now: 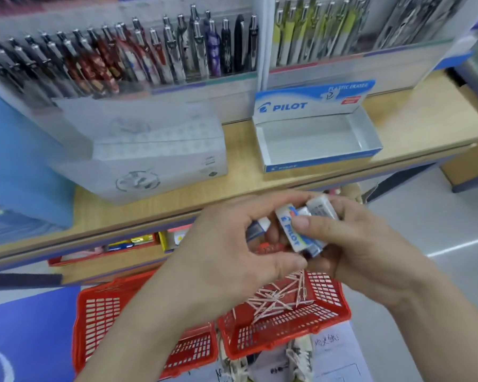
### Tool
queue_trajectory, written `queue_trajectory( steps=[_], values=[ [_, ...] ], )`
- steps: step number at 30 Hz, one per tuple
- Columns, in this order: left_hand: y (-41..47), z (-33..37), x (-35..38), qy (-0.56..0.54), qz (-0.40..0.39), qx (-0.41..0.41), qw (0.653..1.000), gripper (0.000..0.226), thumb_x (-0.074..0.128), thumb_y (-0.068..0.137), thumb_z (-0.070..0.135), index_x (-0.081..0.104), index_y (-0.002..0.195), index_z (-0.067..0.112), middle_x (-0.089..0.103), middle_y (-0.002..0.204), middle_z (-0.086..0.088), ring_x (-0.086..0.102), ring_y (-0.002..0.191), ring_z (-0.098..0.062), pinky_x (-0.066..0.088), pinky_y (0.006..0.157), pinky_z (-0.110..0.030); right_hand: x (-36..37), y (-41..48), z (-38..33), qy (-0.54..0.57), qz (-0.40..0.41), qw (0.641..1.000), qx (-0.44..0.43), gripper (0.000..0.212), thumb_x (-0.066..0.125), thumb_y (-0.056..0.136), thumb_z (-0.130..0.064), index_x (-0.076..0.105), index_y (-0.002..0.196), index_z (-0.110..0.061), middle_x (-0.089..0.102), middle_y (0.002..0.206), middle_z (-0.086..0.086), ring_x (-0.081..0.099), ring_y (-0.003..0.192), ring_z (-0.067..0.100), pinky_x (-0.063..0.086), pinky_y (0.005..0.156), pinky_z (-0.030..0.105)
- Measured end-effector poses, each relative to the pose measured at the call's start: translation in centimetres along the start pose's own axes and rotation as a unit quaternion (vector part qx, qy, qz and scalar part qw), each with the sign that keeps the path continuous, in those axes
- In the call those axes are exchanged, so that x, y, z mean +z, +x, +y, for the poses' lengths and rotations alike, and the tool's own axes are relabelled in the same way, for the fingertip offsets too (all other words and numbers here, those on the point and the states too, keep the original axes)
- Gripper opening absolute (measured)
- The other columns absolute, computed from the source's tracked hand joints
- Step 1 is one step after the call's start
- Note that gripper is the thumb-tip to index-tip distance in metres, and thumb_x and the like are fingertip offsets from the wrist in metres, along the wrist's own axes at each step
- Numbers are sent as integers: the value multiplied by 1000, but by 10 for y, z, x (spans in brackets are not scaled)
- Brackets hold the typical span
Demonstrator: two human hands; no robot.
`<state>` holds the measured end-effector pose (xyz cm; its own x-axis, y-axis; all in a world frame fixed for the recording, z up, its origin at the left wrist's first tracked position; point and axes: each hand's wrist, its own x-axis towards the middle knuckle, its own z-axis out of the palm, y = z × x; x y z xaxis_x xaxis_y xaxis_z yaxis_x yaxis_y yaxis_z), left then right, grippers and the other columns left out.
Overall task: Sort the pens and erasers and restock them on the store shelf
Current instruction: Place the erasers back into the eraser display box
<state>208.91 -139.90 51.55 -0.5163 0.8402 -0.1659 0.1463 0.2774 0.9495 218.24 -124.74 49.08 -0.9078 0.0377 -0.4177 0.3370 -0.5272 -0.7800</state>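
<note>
Several erasers (290, 230) sit bunched between both hands, held over the right red basket (329, 323) and just short of the shelf (260, 180) edge. The left hand (232, 252) has its fingers curled over the bunch and its thumb under. The right hand (364, 244) cups from the other side, thumb pressing the top sleeved eraser. Main risk: the stack is loose and skewed, so one eraser could slip out during the reach and drop into the basket among the thin pink sticks (276, 299) or onto the floor. Second risk: tipping them in unaligned, so they land crooked in the open Pilot box (315, 161), which looks empty. The box stands on the shelf ahead and slightly right, with its path open. A white carton (160, 161) is just left of it, and pen racks (149, 56) are behind. A second red basket (100, 312) is lower left. Small stock on the lower shelf (127, 242) is too blurred to identify.
</note>
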Motion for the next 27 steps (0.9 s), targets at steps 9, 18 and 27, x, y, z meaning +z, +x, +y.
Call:
queue_trajectory(
  steps=[9, 18, 27],
  values=[
    [64, 0, 28, 47, 208, -10, 977, 16, 73, 77, 35, 66, 91, 32, 60, 62, 5, 45, 47, -5, 41, 47, -20, -35, 17, -47, -35, 130, 987, -91, 26, 73, 61, -11, 62, 84, -12, 63, 68, 7, 61, 55, 14, 47, 44, 19],
    [126, -29, 38, 366, 311, -130, 867, 42, 45, 93, 22, 47, 135, 22, 58, 110, -11, 56, 95, -32, 42, 75, -39, -77, 57, -83, -229, 201, 944, -123, 10, 71, 82, -7, 64, 82, -14, 64, 70, 3, 67, 63, 14, 48, 47, 20],
    [107, -22, 66, 288, 332, -155, 885, 35, 60, 84, 31, 53, 118, 35, 55, 79, 13, 44, 68, -10, 30, 62, -26, -68, 106, -64, -320, 243, 907, -126, 11, 70, 78, -10, 64, 71, -16, 65, 60, 3, 68, 62, 24, 58, 65, 46]
  ],
)
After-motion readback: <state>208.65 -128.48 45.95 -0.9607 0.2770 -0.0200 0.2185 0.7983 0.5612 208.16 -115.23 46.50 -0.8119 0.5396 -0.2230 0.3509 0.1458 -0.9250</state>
